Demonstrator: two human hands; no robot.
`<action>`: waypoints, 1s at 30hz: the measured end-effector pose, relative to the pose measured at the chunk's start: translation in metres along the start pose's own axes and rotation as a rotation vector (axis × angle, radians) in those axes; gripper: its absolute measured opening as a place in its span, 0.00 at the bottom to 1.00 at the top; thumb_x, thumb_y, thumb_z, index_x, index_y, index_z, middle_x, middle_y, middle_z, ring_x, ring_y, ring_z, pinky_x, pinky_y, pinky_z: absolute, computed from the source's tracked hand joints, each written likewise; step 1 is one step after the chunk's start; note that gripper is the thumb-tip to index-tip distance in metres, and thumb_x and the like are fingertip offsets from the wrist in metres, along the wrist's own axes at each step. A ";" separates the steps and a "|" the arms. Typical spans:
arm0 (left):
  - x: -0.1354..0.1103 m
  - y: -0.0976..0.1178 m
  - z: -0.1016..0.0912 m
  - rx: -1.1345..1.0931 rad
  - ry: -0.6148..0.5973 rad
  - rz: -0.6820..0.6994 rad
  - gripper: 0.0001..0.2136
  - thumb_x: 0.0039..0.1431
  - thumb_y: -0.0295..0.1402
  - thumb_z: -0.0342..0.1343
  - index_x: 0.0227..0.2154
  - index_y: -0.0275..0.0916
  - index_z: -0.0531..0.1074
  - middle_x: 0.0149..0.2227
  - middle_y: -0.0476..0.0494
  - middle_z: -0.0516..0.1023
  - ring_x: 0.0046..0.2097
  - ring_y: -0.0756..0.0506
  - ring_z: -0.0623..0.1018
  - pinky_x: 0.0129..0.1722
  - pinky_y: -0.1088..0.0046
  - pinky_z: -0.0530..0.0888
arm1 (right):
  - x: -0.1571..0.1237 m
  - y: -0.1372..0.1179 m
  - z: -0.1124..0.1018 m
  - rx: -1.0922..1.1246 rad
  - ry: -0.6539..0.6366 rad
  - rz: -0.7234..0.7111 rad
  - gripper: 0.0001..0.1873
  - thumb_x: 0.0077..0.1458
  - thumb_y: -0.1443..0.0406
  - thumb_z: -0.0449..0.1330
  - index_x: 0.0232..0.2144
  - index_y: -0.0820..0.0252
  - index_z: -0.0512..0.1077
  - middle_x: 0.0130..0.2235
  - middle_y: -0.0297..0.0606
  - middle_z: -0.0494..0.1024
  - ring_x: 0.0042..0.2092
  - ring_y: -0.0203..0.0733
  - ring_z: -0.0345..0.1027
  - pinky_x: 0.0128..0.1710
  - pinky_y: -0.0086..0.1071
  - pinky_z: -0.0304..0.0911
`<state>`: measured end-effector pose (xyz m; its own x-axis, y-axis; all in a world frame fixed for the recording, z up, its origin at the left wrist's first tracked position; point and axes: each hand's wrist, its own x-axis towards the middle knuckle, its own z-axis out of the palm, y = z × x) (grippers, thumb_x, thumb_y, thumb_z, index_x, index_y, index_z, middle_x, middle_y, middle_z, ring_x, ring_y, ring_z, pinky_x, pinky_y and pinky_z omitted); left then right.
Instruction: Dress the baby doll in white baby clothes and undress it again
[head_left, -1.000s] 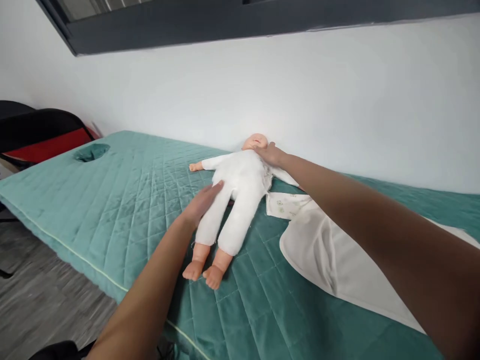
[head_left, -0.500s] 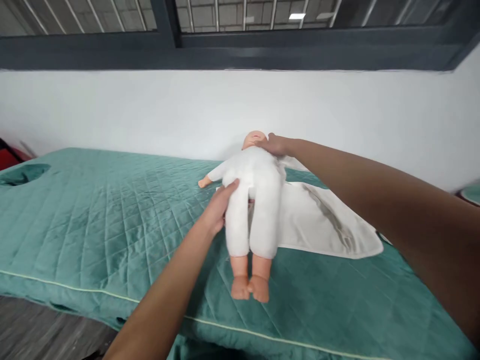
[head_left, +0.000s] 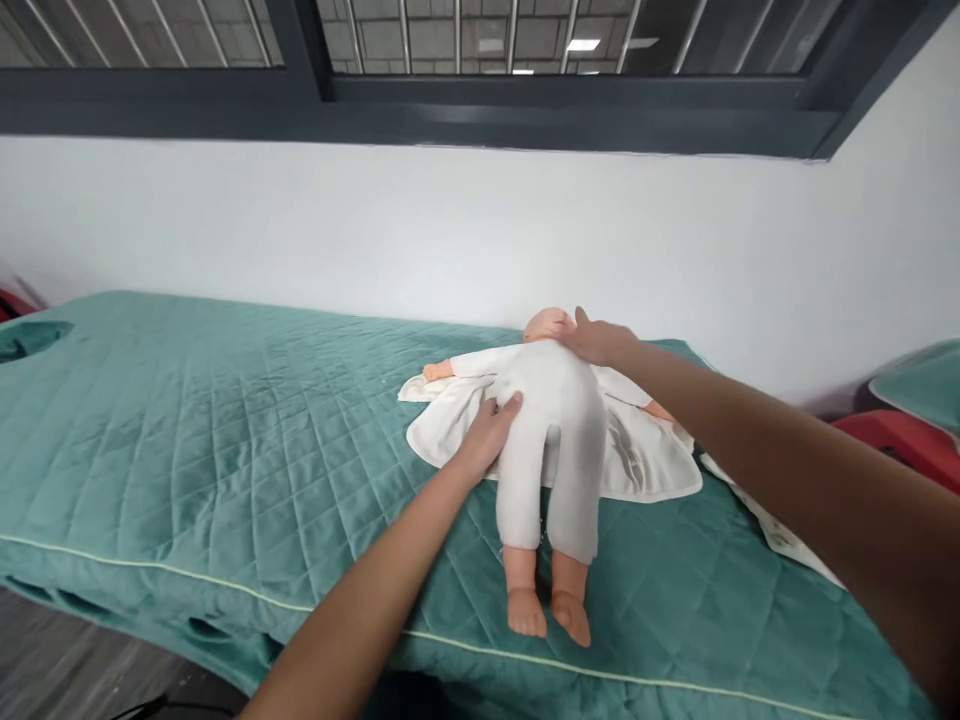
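A baby doll (head_left: pixel 551 400) with a white cloth body and bare plastic feet lies on its back, legs toward me. Under its upper body a white cloth garment (head_left: pixel 652 465) is spread out on the bed, showing at both sides. My left hand (head_left: pixel 487 435) grips the doll's side at the hip, thumb on top and fingers hidden beneath. Up at the doll's neck and head, my right hand (head_left: pixel 600 340) is closed around it, its fingers partly out of sight. The doll's arms stretch out to either side over the cloth.
A green quilted bedspread (head_left: pixel 225 450) with a pale piped edge covers the bed. Behind it rises a white wall (head_left: pixel 375 230) below a dark window frame (head_left: pixel 525 110). At the right are a red object (head_left: pixel 900 440) and another pale cloth (head_left: pixel 780 530).
Both hands have moved right with the doll and lowered it onto the white cloth. The view has shifted right, and the garment now shows on both sides of the doll.
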<state>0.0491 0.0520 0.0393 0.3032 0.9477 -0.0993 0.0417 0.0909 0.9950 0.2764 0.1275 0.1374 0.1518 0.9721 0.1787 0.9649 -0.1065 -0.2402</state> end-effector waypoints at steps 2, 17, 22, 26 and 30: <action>0.013 -0.003 -0.008 0.312 0.117 0.135 0.21 0.66 0.52 0.48 0.33 0.39 0.73 0.37 0.38 0.81 0.42 0.39 0.79 0.46 0.61 0.73 | 0.000 -0.011 -0.003 -0.118 -0.037 0.041 0.29 0.60 0.49 0.57 0.54 0.66 0.68 0.46 0.54 0.79 0.47 0.56 0.73 0.48 0.47 0.67; 0.049 -0.030 -0.030 1.087 0.448 0.336 0.11 0.61 0.30 0.54 0.45 0.37 0.73 0.51 0.33 0.74 0.52 0.33 0.72 0.51 0.52 0.70 | 0.013 -0.130 0.091 -0.209 -0.281 -0.429 0.18 0.58 0.63 0.59 0.50 0.63 0.70 0.51 0.53 0.78 0.52 0.59 0.71 0.51 0.50 0.63; 0.068 -0.031 -0.042 1.012 0.458 0.301 0.10 0.59 0.31 0.56 0.43 0.38 0.74 0.49 0.33 0.75 0.52 0.33 0.74 0.50 0.57 0.71 | 0.008 -0.110 0.071 -0.130 -0.247 -0.463 0.16 0.60 0.59 0.57 0.49 0.58 0.69 0.48 0.46 0.80 0.46 0.54 0.74 0.43 0.42 0.65; 0.076 -0.030 -0.050 0.838 0.543 0.265 0.05 0.60 0.30 0.54 0.34 0.39 0.75 0.42 0.36 0.79 0.47 0.37 0.78 0.43 0.62 0.71 | 0.000 -0.099 0.065 -0.078 -0.228 -0.483 0.16 0.58 0.56 0.59 0.47 0.55 0.70 0.48 0.42 0.80 0.45 0.52 0.74 0.41 0.39 0.63; 0.075 -0.029 -0.053 0.582 0.618 0.223 0.10 0.60 0.36 0.55 0.26 0.39 0.73 0.30 0.41 0.79 0.37 0.39 0.78 0.38 0.66 0.69 | -0.005 -0.092 0.063 -0.033 -0.220 -0.541 0.22 0.62 0.46 0.53 0.43 0.56 0.72 0.47 0.43 0.80 0.45 0.53 0.73 0.41 0.39 0.62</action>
<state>0.0202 0.1367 0.0041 -0.2011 0.9360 0.2889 0.5733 -0.1267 0.8095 0.1737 0.1459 0.0986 -0.4088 0.9103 0.0646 0.8995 0.4139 -0.1397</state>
